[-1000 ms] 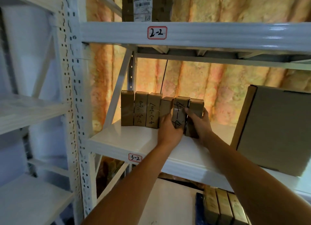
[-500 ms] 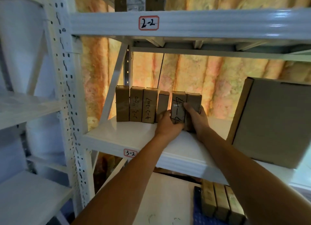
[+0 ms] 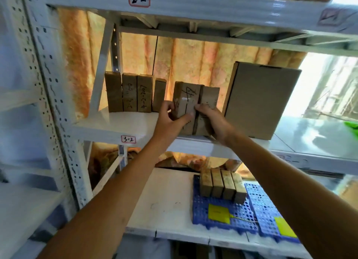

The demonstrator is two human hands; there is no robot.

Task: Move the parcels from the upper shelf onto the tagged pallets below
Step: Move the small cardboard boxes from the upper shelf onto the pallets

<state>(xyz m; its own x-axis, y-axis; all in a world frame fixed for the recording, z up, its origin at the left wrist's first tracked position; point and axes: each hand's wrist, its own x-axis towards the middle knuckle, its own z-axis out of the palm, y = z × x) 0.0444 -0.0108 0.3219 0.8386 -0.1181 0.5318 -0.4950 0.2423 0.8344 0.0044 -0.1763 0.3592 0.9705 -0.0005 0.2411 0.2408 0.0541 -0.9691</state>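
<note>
**Both hands clasp a pair of parcels at the front of shelf 3-2**

Head view: The left hand [image 3: 171, 121] and the right hand [image 3: 211, 121] reach up to the white metal upper shelf [image 3: 116, 127], whose front edge bears a red-bordered label reading "3-2" [image 3: 128, 139]. Between them they grip two upright brown paper-wrapped parcels [image 3: 195, 102] pressed side by side. The left hand's fingers curl around the left parcel, which has black handwriting down its face, with the thumb across its front. The right hand's fingers are closed on the right parcel, covering its lower part. The pair stands at the shelf's front edge, tilted slightly; whether its base touches the shelf cannot be told.

Further back and to the left on the same shelf, a row of four more brown wrapped parcels [image 3: 134, 94] stands upright, apart from the held pair. To the right, a large plain cardboard box [image 3: 259, 102] stands on the shelf, just beside the right hand.

On the white lower shelf [image 3: 164, 210] lies a blue perforated plastic pallet [image 3: 201, 214] with a yellow tag [image 3: 219, 213] on it. Four brown parcels [image 3: 222, 185] stand in a tight row at its back. A second blue pallet [image 3: 265, 210] with its own yellow tag [image 3: 283, 226] lies touching its right side.
</note>
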